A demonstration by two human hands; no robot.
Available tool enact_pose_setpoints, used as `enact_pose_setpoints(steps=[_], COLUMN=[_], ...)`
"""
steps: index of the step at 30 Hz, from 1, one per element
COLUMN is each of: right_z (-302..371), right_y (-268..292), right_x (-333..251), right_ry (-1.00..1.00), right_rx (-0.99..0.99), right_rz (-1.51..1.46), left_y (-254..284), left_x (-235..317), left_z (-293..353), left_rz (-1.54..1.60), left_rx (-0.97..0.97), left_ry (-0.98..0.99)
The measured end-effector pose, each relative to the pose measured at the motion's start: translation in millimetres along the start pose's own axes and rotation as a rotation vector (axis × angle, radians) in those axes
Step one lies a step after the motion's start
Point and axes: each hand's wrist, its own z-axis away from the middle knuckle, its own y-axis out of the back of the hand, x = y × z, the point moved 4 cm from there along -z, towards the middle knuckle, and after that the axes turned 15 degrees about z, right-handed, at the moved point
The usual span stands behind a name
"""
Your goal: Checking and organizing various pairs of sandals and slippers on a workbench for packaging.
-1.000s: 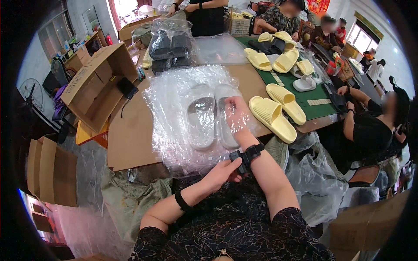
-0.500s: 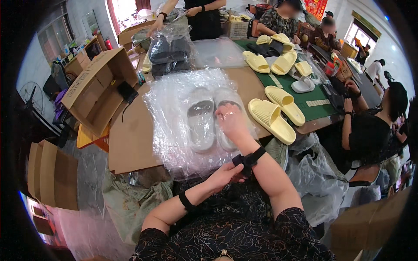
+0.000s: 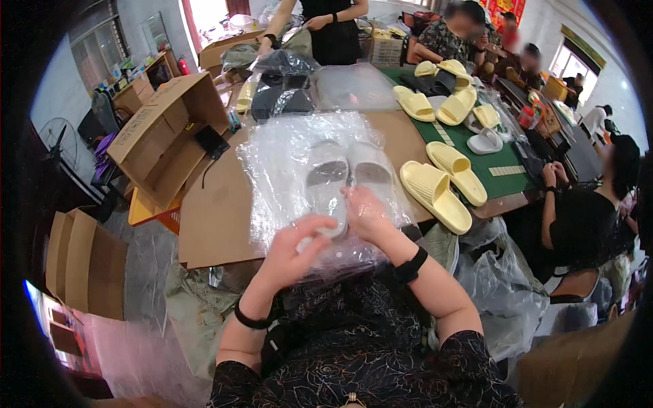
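A pair of light grey slide slippers lies side by side inside or under clear film on a stack of clear plastic bags (image 3: 272, 156). My right hand (image 3: 369, 214) is closed, its fingertips pinching the film between the two slippers, over the inner edge of the right slipper (image 3: 373, 170). Beside the heel of the left slipper (image 3: 328, 178), my left hand (image 3: 299, 248) hovers with thumb and fingers apart, a little blurred, and holds nothing. Black bands circle both wrists.
Yellow slippers (image 3: 435, 194) lie right of the stack, with more on a green mat (image 3: 469, 146). Bagged dark slippers (image 3: 282, 92) sit at the far side. An open carton (image 3: 166, 136) stands left. Co-workers are at the far side and right.
My left hand has left the right wristband and moved forward and left to the left slipper's heel. My right hand has shifted slightly nearer me, from the right slipper's strap to between the slippers.
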Motion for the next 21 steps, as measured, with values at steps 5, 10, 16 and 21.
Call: enact_pose_setpoints(steps=[5,10,16,21], right_z=[-11,19,-30,-56], right_y=[-14,77,110,9], right_x=[5,-64,-27,4], right_ry=[-0.001,0.359,-0.199,-0.313], right_rx=[-0.125,-0.708,0.085,-0.273], right_rz=[0.096,-0.142,0.046,0.304], left_y=[26,40,37,34], left_x=[-82,-151,-149,-146], left_z=[-30,-11,-17,-11], left_rz=[-0.596,-0.653,-0.619,-0.63], left_rx=[0.266,0.173,0.19,0.17], left_ry=[-0.079,0.139,0.109,0.125])
